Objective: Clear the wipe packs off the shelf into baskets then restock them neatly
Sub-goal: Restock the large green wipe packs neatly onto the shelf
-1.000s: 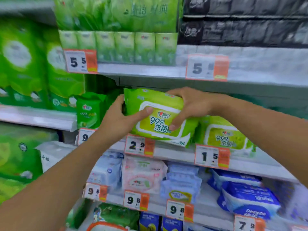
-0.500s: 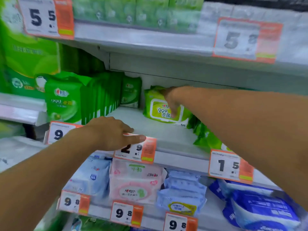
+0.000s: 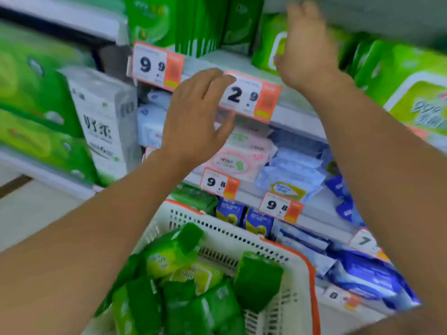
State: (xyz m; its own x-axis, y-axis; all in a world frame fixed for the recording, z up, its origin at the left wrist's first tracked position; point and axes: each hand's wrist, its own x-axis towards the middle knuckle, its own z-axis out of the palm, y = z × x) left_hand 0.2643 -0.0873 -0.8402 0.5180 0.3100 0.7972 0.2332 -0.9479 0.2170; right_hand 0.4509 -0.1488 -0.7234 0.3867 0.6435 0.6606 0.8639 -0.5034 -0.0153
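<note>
Two bare forearms and hands (image 3: 196, 117), no sleeves, watch, rings or gloves in sight.

Your right hand (image 3: 306, 44) smeared by motion, covering much of the light-green wipe pack (image 3: 268, 42) behind it, basket (image 3: 278, 252) cut off by bottom edge

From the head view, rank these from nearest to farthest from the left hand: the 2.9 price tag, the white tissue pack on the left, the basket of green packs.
1. 2.9 price tag: touching the left hand, on its right.
2. White tissue pack: to its left, on the neighbouring shelf.
3. Basket: well below, holding green packs.
</note>
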